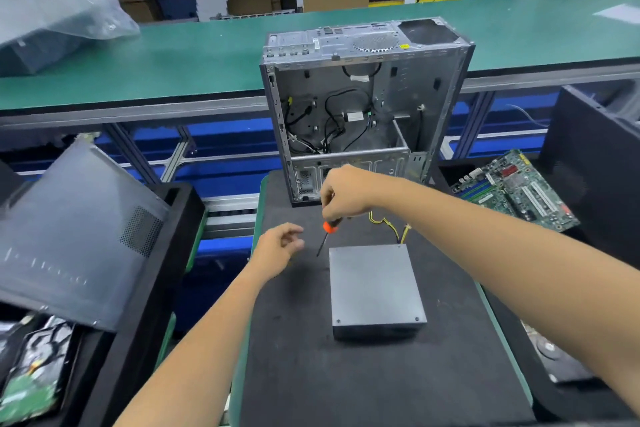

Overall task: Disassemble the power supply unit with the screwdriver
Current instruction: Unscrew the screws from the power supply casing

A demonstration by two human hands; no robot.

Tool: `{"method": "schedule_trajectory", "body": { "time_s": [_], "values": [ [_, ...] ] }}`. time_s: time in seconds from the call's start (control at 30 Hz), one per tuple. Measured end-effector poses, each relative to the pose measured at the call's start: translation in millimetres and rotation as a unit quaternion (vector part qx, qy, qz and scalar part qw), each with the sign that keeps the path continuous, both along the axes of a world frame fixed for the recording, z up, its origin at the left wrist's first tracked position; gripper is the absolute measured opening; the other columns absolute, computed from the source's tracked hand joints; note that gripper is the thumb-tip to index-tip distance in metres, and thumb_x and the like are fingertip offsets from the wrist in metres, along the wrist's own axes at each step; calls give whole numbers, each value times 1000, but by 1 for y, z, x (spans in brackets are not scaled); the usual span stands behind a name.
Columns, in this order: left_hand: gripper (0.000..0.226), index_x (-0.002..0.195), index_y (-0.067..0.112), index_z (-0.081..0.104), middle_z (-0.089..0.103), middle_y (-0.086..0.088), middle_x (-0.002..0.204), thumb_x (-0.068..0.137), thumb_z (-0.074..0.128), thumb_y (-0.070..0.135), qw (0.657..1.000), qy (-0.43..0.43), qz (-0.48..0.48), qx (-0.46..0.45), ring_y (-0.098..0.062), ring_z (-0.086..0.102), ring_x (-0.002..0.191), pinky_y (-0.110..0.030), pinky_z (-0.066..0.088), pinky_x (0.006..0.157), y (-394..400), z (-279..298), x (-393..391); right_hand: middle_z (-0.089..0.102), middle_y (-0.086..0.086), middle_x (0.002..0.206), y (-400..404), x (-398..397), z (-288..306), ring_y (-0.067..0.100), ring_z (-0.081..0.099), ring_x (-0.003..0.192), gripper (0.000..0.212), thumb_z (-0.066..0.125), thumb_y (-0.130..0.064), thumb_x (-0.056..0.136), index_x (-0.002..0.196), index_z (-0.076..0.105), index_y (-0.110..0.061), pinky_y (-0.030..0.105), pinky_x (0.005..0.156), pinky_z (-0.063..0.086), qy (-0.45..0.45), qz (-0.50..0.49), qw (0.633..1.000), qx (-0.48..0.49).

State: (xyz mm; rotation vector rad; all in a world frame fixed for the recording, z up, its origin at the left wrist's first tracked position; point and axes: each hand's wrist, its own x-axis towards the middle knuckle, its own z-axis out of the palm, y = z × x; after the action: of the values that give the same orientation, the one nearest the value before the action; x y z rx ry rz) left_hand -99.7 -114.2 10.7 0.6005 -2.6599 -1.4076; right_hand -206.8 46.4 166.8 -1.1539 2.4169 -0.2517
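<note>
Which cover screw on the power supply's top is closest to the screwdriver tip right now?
None at the corner nearest the screwdriver is discernible. Of the screws showing on the power supply unit, the far right one is closest; the other two sit along the near edge.

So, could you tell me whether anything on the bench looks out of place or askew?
Nothing looks damaged or spilled. The side panel leans tilted over the left bin rather than lying flat, and a motherboard rests at an angle at the right. The power supply sits flat on the mat, lid on.
</note>
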Motion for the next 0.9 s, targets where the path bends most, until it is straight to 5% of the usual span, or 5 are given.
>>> {"method": "schedule_trajectory", "body": {
  "time_s": [0.2,0.33,0.47,0.57,0.9],
  "values": [
    [17,77,27,72,66,9,65,88,67,14,993,-17,-113,-14,-5,56,59,-22,50,65,39,26,13,68,6,63,12,19,33,21,69,53,13,62,-18,73,66,66,-8,20,51,46,-2,17,1000,-12],
    [12,80,15,73,71,-4,77,87,67,6,983,-39,-165,68,-6,62,64,-21,53,66,57,37,23,64,5,56,24,35,39,19,64,43,16,62,-21,70,60,62,-9,13,40,37,19,47,999,2],
    [21,74,20,72,72,-13,92,86,63,4,976,-82,-194,54,-10,61,65,-31,53,70,67,39,40,68,10,62,32,49,29,17,63,41,19,62,-21,71,58,62,-8,17,42,40,11,76,997,5],
    [22,82,18,74,73,8,85,80,60,1,972,-114,-196,56,-8,59,69,-24,45,60,71,36,55,67,9,58,34,55,24,15,59,38,20,62,-21,73,63,65,-5,17,43,40,5,80,997,-8],
    [4,76,9,74,65,2,88,75,78,9,986,-59,-151,30,-11,66,79,-24,54,77,82,29,74,65,8,53,39,67,27,7,50,33,23,60,-23,75,66,67,-3,15,41,34,18,98,995,-11]
  ]
}}
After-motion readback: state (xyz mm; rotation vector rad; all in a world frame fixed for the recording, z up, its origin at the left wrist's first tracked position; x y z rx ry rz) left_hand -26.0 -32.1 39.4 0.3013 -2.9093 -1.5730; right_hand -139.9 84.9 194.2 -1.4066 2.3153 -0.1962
